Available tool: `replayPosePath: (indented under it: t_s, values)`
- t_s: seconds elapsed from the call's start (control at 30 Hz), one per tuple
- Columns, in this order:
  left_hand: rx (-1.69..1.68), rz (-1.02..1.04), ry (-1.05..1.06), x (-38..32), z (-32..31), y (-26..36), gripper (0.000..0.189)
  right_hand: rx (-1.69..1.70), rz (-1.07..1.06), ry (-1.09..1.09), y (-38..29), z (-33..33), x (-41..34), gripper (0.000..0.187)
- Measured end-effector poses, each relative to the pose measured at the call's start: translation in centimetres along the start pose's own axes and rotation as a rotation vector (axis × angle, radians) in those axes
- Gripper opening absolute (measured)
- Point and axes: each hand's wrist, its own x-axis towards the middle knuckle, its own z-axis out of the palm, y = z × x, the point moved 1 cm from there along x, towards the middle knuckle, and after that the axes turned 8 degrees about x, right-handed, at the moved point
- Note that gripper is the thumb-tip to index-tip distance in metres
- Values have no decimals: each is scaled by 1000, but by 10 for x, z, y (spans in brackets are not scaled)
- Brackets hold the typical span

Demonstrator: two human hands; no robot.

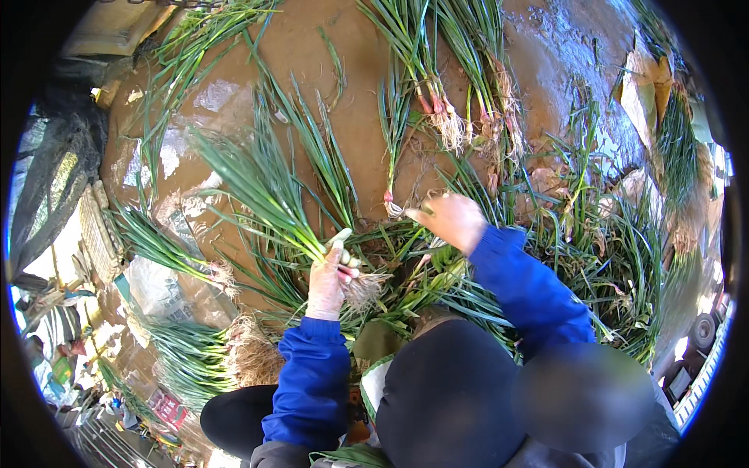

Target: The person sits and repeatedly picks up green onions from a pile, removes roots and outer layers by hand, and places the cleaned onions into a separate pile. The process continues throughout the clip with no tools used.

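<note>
My left hand [329,281] is closed around a bunch of green onions [272,202], whose leaves point up and left while the pale bulbs and stringy roots stick out to the right. My right hand [453,219] is raised over the pile of loose leaves, thumb pointing left; its fingers are curled and partly hidden, so whether it holds anything cannot be told. A single reddish onion stalk [391,187] lies on the ground just left of that thumb. Bunches of onions with red bulbs [437,105] lie farther up, roots towards me.
A stack of rooted onions [193,360] lies at lower left, beneath a smaller bunch [169,254]. Stripped leaves [614,263] are heaped to the right. Dark netting [58,175] hangs at the left edge. The brown ground [339,35] has wet patches. A small wheel [703,329] shows far right.
</note>
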Motion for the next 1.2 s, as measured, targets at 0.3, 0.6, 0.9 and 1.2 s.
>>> replayPosePath:
  t_s: [0.3, 0.6, 0.9, 1.2]
  values:
    - [501, 60, 39, 13, 3, 39, 34, 305, -352, 52, -63, 76, 17, 25]
    - [165, -155, -270, 2, 11, 32, 33, 895, -49, 11, -26, 40, 10, 27]
    - [272, -79, -225, 4, 5, 21, 26, 1723, 8, 291, -39, 67, 24, 16]
    - [-127, -170, -292, -5, 5, 26, 46, 295, -91, 221, -6, 21, 3, 49]
